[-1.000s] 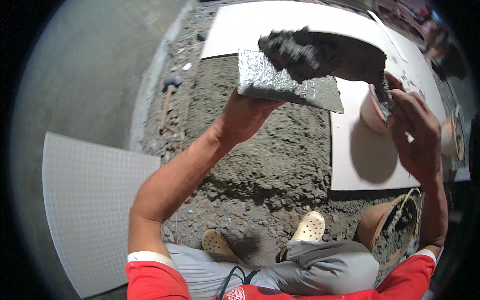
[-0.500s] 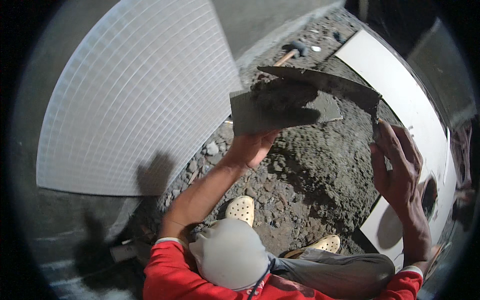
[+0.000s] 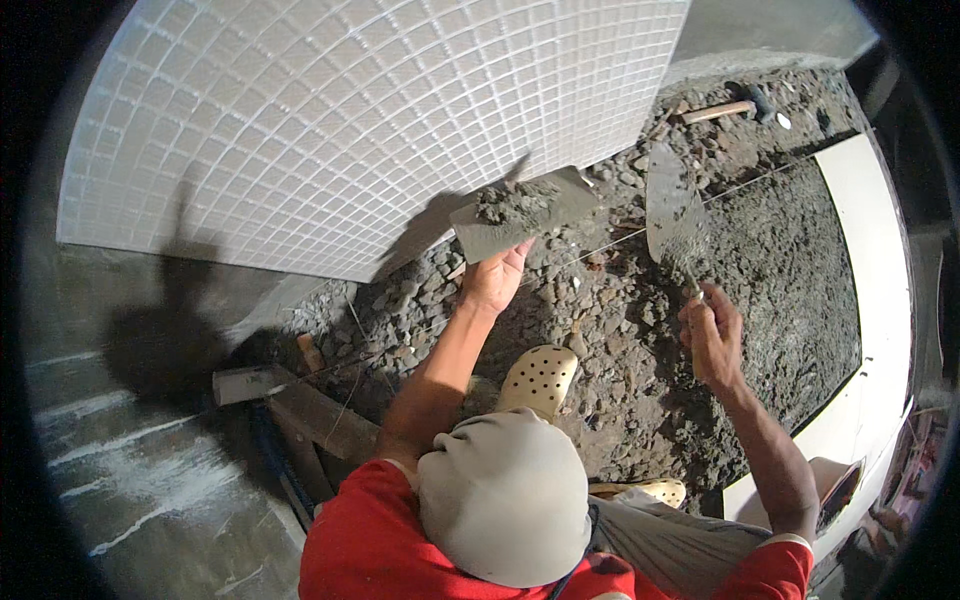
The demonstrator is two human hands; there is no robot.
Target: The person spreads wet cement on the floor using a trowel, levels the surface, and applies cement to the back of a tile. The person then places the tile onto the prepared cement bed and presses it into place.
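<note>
My left hand (image 3: 492,283) is closed around the underside of a grey mortar hawk (image 3: 480,240), a flat plate carrying a lump of wet mortar (image 3: 515,203). It is held near the lower edge of the tiled wall (image 3: 400,120). My right hand (image 3: 712,335) grips a pointed trowel (image 3: 672,200) by its handle. The blade points away from me, smeared with mortar and apart from the hawk. Below and right of the trowel spreads a rough bed of wet grey mortar (image 3: 780,270).
A hammer (image 3: 720,112) lies on the rubble at the back. Pale slabs (image 3: 875,220) border the mortar on the right. A thin string (image 3: 760,175) runs across the ground. Gravel (image 3: 600,310) lies around my perforated clogs (image 3: 540,378). At left, a grey block (image 3: 245,385) sits near the wall.
The trowel has moved away from over the hawk and now points forward on the right. Both hands sit apart. The view has shifted, with more of the tiled wall showing.
</note>
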